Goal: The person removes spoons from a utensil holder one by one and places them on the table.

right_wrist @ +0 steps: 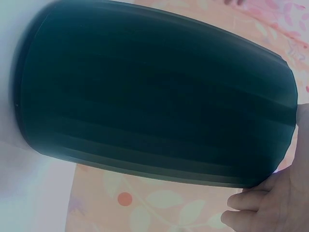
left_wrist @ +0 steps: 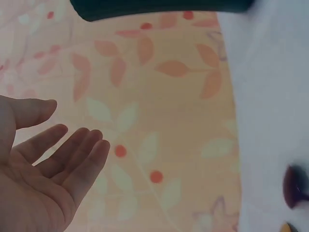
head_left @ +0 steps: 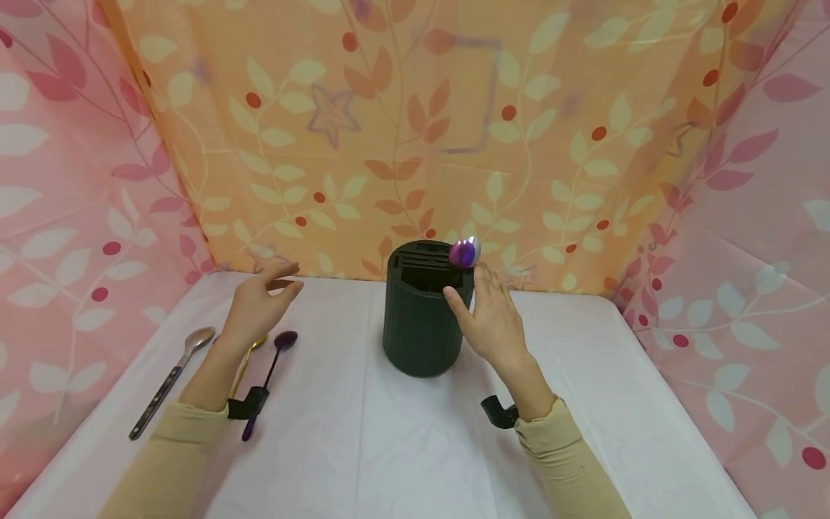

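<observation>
A dark green utensil holder [head_left: 423, 328] with a slotted top stands upright on the table. The shiny purple bowl of a spoon [head_left: 464, 252] shows above its right rim; the handle is hidden. Against the holder's upper right side lies my right hand [head_left: 496, 317], fingers extended and thumb apart near the front rim. In the right wrist view, its fingertips [right_wrist: 239, 215] show beside the holder's rim. My left hand [head_left: 262, 303] hangs in the air left of the holder, loosely curved and holding nothing. Its palm and parted fingers [left_wrist: 79, 159] show in the left wrist view.
Below and around the left forearm lie a silver spoon with a black handle [head_left: 155, 400], a gold spoon [head_left: 240, 371], partly covered by the arm, and a dark purple spoon [head_left: 275, 360]. Patterned cloth walls [head_left: 415, 144] enclose the white table [head_left: 402, 447] at the back and sides.
</observation>
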The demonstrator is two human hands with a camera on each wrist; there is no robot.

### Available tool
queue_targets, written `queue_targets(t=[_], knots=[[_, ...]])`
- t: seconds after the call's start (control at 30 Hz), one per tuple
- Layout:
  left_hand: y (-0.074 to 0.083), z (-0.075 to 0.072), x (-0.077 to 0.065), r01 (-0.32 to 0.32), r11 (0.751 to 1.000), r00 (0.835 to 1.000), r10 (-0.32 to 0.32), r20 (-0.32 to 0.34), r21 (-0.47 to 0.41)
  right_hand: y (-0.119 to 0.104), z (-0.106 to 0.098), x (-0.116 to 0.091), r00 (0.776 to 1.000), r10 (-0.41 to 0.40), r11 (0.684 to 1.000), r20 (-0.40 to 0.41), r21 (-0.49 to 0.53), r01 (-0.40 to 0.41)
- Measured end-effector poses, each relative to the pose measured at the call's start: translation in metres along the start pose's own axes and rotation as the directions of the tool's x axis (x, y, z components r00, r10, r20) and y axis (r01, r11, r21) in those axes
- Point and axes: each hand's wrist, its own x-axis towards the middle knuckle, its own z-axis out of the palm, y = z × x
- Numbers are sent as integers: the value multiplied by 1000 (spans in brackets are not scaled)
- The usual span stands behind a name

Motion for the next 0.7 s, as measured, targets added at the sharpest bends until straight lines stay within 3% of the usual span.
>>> queue_targets(t=[0.23, 0.47, 0.7], knots=[[45, 15, 7, -124, 981, 991, 117, -58, -146, 0, 0, 0, 1000, -2, 1000, -6, 7, 2], [82, 43, 17, -157, 944, 988, 154, -32, -290, -1, -1, 1, 1000, -11, 1000, -10, 6, 12], [117, 76, 35, -203, 910, 973, 229, 31, -362, 0, 0, 1, 1000, -7, 1000, -7, -3, 7]])
